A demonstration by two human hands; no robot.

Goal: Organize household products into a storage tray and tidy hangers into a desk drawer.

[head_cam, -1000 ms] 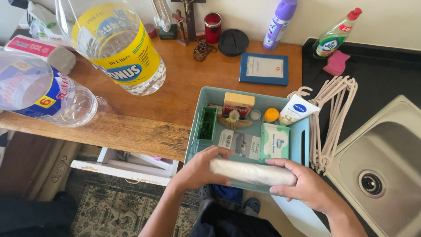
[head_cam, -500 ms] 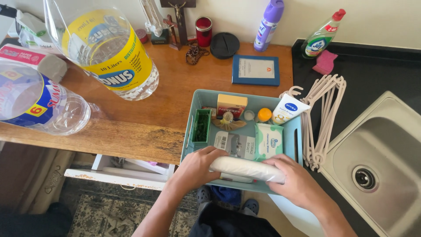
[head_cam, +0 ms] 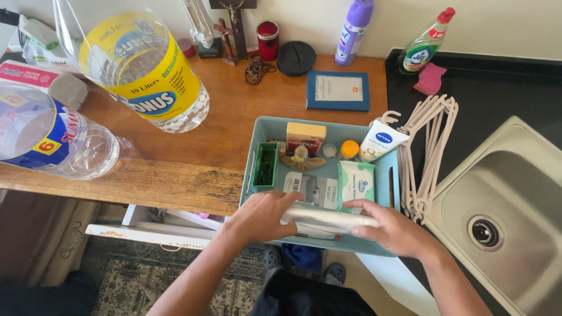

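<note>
1. Wooden tabletop (head_cam: 234, 140) is carrying a pale blue basket (head_cam: 266, 126) overhanging its front edge; a steel sink (head_cam: 515, 193) is lying at the right.
2. Left hand (head_cam: 260, 213) is curling closed around one end of a white wrapped roll (head_cam: 328, 219); right hand (head_cam: 392, 225) is clasping the other end.
3. Roll is lying across the basket's near side; white hangers (head_cam: 430, 140) are resting just beside it.

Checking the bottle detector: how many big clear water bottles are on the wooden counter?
2. One with a yellow label stands at the counter's back left; one with a blue label lies at the left edge, cropped by the frame.
</note>
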